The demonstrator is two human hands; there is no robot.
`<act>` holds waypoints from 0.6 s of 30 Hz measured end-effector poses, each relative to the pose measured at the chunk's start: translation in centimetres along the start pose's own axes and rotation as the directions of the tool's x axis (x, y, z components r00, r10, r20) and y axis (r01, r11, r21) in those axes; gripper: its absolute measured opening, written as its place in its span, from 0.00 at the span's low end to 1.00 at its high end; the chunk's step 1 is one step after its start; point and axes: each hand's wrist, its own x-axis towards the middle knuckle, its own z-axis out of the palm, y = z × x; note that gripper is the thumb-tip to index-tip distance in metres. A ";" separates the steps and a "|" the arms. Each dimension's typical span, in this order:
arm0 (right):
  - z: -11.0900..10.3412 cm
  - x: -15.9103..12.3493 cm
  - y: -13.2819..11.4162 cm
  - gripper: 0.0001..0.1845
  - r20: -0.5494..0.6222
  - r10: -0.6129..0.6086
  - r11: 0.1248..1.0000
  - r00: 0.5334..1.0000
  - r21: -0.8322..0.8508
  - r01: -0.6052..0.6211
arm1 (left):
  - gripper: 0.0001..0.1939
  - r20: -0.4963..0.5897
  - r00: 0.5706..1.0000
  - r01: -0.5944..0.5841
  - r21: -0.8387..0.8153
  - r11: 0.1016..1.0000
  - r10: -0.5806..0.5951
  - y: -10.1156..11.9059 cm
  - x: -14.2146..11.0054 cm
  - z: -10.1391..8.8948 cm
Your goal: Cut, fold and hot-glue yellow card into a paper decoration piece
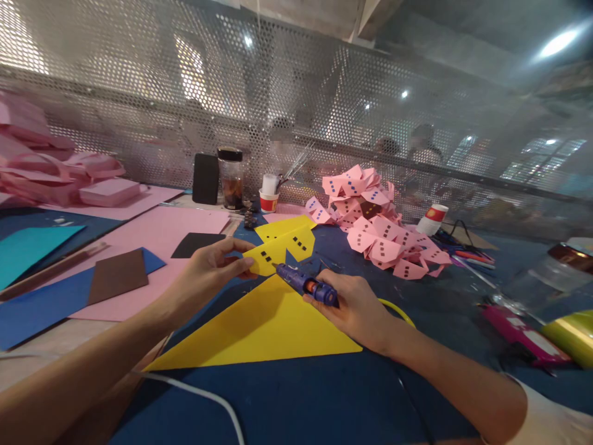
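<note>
My left hand pinches the left end of a small yellow foam piece marked with small dark squares. In my right hand is a blue hot glue gun, its tip pointing left and at or very close to one of the dark squares. Whether the tip touches cannot be made out. Beneath both hands lies a large yellow triangular sheet on the blue table surface. Just behind the held piece rests another yellow piece, also with dark marks.
Pink pieces with dark squares are heaped at the back right. Pink sheets and blue, brown and teal sheets cover the left side. A lidded jar and a paper cup stand before a perforated metal screen. A white cable crosses the front.
</note>
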 end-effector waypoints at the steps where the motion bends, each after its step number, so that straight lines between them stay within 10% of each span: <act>1: 0.0 0.0 0.0 0.07 -0.001 0.000 1.000 1.000 -0.007 0.000 | 0.18 0.002 1.000 0.001 0.002 1.000 -0.001 0.0 0.0 0.0; 18: -0.1 0.0 -0.1 0.09 0.004 0.016 1.000 1.000 -0.008 -0.015 | 0.19 0.011 1.000 -0.016 0.022 1.000 0.016 0.1 -0.1 -0.1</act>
